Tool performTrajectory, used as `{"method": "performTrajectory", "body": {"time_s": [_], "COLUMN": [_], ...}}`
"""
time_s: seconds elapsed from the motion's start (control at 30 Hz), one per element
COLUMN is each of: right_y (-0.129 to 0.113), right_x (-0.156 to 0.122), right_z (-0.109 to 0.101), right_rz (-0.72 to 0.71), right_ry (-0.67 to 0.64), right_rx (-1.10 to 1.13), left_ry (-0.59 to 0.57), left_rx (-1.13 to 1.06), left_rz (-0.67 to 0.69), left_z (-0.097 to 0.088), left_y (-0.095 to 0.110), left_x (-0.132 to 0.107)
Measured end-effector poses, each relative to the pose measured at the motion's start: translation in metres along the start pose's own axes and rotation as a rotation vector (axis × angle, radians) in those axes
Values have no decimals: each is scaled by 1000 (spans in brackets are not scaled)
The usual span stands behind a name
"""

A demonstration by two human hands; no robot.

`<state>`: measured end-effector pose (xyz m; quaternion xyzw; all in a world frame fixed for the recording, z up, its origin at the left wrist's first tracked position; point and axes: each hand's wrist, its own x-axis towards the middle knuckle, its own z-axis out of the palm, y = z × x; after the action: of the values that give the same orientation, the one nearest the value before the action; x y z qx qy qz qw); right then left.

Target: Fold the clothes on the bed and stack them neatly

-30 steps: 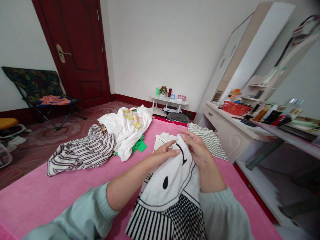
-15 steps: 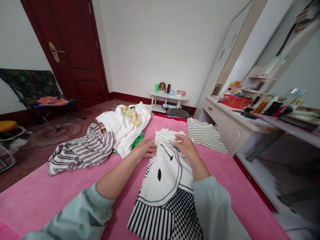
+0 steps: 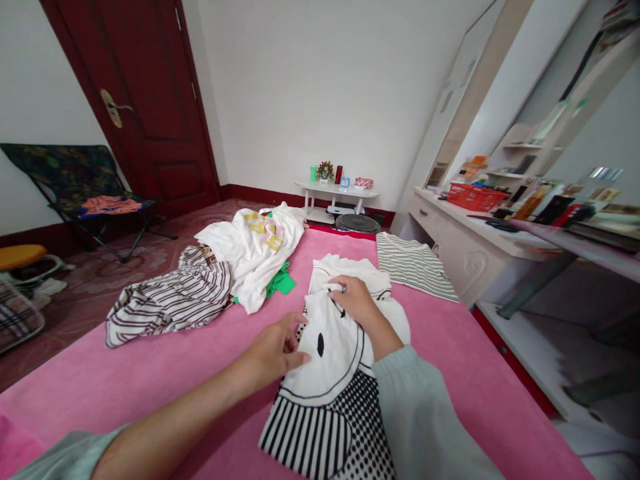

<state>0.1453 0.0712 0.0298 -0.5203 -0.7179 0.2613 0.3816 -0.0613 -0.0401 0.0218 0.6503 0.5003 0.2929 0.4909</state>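
- While facing the soft pink cloth bed cover (image 3: pixel 125 380), have a white cloth garment with black stripes, black dots and thin black curved lines (image 3: pixel 330 380) lying on it, directly in front.
- Pinch a raised fold of this garment, toward its far part, between thumb and fingertips of the bare right hand (image 3: pixel 354 299).
- Hold the bare left hand (image 3: pixel 277 348) open at the garment's left edge, thumb apart from loosely bent fingers and reaching over the white cloth; cannot tell whether touching or just above.
- Wear pale grey-green cloth sleeves (image 3: pixel 420 400), with the right one covering part of the garment.
- Well beyond the left hand, see a crumpled white cloth garment with yellow and pink patches (image 3: pixel 240 239), touching a dark-and-white striped cloth garment (image 3: pixel 170 300), with a bright green cloth piece (image 3: pixel 281 283) at its right edge.
- Beyond the right hand, find a white cloth top with thin dark stripes (image 3: pixel 417 267) spread on the bed cover's far right part.
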Motion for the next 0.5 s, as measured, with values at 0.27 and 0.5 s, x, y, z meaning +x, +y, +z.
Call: {"method": "performTrajectory", "body": {"time_s": [0.27,0.5], "right_y": [-9,3], "right_x": [2,-15], "right_z": [18,35], "right_rz": [10,-32], "right_ry": [99,-156], "right_rx": [192,151], "left_ry": [24,59], "left_rx": [-136,518], "left_rz": [-46,62], "left_z": [-5,-19], "left_y": [-9,-3], "left_x": [-35,-20]}}
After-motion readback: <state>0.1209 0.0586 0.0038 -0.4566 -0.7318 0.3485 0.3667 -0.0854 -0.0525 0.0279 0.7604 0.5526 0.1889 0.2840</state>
